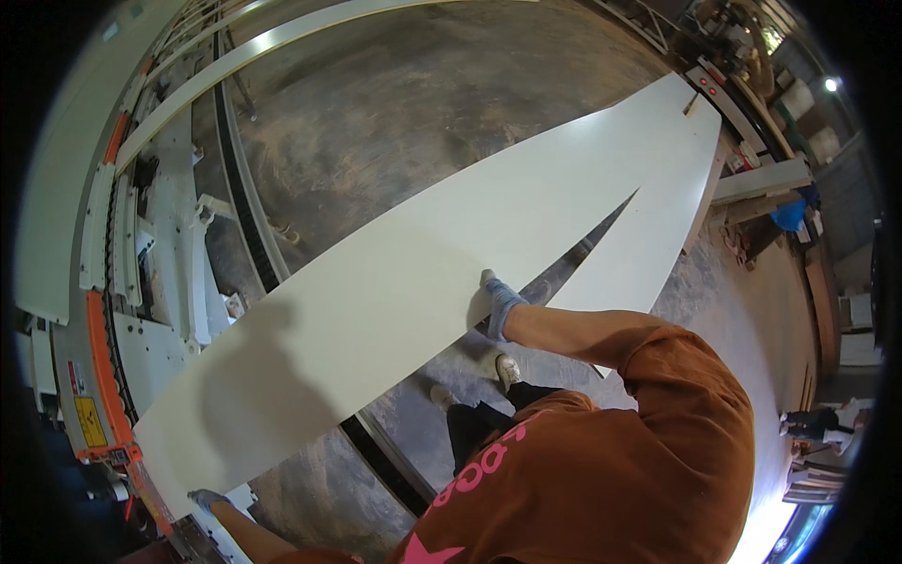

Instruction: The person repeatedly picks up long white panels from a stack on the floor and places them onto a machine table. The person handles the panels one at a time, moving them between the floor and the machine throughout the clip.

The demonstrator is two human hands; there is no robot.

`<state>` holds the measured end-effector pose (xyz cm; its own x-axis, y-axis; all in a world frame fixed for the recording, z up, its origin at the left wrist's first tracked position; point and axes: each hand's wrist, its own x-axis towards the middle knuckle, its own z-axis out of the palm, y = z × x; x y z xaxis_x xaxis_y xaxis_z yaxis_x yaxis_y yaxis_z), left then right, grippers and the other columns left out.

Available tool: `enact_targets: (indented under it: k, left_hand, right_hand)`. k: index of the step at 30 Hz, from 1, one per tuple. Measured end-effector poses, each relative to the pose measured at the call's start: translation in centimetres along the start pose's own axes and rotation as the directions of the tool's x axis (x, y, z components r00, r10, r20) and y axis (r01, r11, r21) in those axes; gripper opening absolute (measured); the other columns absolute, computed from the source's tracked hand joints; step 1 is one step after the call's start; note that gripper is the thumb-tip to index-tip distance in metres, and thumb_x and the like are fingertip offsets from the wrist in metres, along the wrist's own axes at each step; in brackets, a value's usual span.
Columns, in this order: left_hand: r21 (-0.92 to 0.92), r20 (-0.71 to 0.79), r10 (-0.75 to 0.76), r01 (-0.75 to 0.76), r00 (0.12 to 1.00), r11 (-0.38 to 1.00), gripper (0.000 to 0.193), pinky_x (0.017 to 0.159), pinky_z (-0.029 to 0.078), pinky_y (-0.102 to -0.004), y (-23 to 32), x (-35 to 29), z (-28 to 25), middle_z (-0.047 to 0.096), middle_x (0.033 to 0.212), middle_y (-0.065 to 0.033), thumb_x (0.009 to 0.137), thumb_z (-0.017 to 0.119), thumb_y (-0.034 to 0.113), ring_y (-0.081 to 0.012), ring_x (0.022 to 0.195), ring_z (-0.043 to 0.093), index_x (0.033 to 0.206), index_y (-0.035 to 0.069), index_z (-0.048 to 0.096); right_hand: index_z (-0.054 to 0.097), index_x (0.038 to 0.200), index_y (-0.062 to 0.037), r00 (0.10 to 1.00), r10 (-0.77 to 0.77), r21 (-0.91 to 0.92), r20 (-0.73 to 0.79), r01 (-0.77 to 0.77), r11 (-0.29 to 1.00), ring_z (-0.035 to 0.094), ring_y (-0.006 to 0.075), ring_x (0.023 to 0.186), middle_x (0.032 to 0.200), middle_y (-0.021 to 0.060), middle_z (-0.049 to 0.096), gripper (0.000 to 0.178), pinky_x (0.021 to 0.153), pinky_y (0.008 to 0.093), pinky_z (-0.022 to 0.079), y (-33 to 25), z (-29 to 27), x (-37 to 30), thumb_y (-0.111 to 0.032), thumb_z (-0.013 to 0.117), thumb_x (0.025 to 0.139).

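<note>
A long white panel [376,263] stretches from the machine at lower left toward the far right. My right hand [500,305], in a grey-blue glove, grips its near edge around the middle, with a fingertip on the top face. At the panel's left end my left hand [207,498], also gloved, holds the near edge by the corner; its fingers are partly hidden. A second white panel [620,263] lies on the right, apart from the first by a narrow wedge-shaped gap that closes toward the far end.
A machine with an orange guard rail [111,376] stands on the left, with a dark-slotted metal rail [246,197] running under the panel. White strips [263,42] lie across its far part. Stacked boards [766,180] and a blue bag [789,215] are at right. Another person [827,423] stands far right.
</note>
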<state>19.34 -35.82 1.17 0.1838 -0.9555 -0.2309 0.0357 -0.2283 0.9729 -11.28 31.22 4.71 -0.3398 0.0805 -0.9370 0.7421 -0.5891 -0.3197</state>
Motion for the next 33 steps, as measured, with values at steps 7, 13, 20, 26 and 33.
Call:
enact_targets:
  k: [7, 13, 20, 26, 33]
  left_hand:
    - [-0.349, -0.006, -0.058, 0.052, 0.998, 0.936, 0.061, 0.084, 0.038, -0.0433, 1.4, -0.3, -1.1, 0.046, 0.115, -0.0151, 0.078, 0.044, 0.052, -0.0281, 0.103, 0.046, 0.118, 0.005, 0.040]
    - [-0.777, 0.044, -0.112, 0.104, 0.993, 0.620, 0.061, 0.086, 0.037, -0.0441, 1.3, 0.9, -2.7, 0.042, 0.121, -0.0135, 0.078, 0.048, 0.048, -0.0269, 0.107, 0.043, 0.123, 0.008, 0.036]
    - [-0.943, 0.256, -0.185, 0.287, 0.949, 0.168, 0.064, 0.089, 0.035, -0.0450, 0.6, -2.0, -1.1, 0.038, 0.127, -0.0115, 0.077, 0.052, 0.044, -0.0255, 0.112, 0.039, 0.128, 0.012, 0.031]
    - [0.105, 0.385, 0.252, -0.314, 0.888, 0.944, 0.060, 0.087, 0.039, -0.0406, -3.6, -19.2, -0.4, 0.044, 0.117, -0.0149, 0.080, 0.055, 0.036, -0.0265, 0.105, 0.045, 0.125, 0.004, 0.032]
    - [-0.181, 0.974, 0.177, -0.959, -0.143, 0.217, 0.040, 0.088, 0.037, -0.0315, -20.1, -43.2, -3.0, 0.047, 0.114, -0.0129, 0.083, 0.050, 0.017, -0.0238, 0.102, 0.047, 0.117, -0.002, 0.041]
  right_hand:
    - [0.050, 0.099, -0.0135, 1.000, -0.005, 0.066, -0.002, 0.005, 0.998, 0.055, 0.0212, 0.085, 0.096, 0.0044, 0.055, 0.038, 0.076, 0.0364, 0.047, -0.4, -0.1, -1.6, -0.043, 0.058, 0.077]
    - [0.051, 0.095, -0.0131, 0.996, -0.078, 0.028, 0.049, 0.076, 0.997, 0.055, 0.0201, 0.083, 0.092, 0.0043, 0.056, 0.032, 0.073, 0.0360, 0.048, -0.3, 1.0, -3.0, -0.040, 0.057, 0.079]
    - [0.051, 0.088, -0.0133, 0.932, -0.134, -0.111, 0.338, 0.180, 0.977, 0.053, 0.0178, 0.075, 0.085, 0.0035, 0.056, 0.022, 0.065, 0.0369, 0.047, 0.3, -2.4, 2.1, -0.032, 0.058, 0.079]
    - [0.050, 0.107, -0.0036, 0.522, -0.850, -0.807, -0.071, 0.471, 0.357, 0.053, 0.0229, 0.093, 0.101, 0.0138, 0.056, 0.049, 0.078, 0.0314, 0.043, 0.8, -26.1, 5.0, -0.030, 0.066, 0.069]
    - [0.056, 0.096, -0.0003, 0.856, -0.126, 0.267, -0.502, 0.292, 0.918, 0.056, 0.0248, 0.064, 0.083, 0.0139, 0.058, 0.040, 0.056, 0.0396, 0.046, 8.8, -47.8, 10.4, -0.029, 0.065, 0.070]
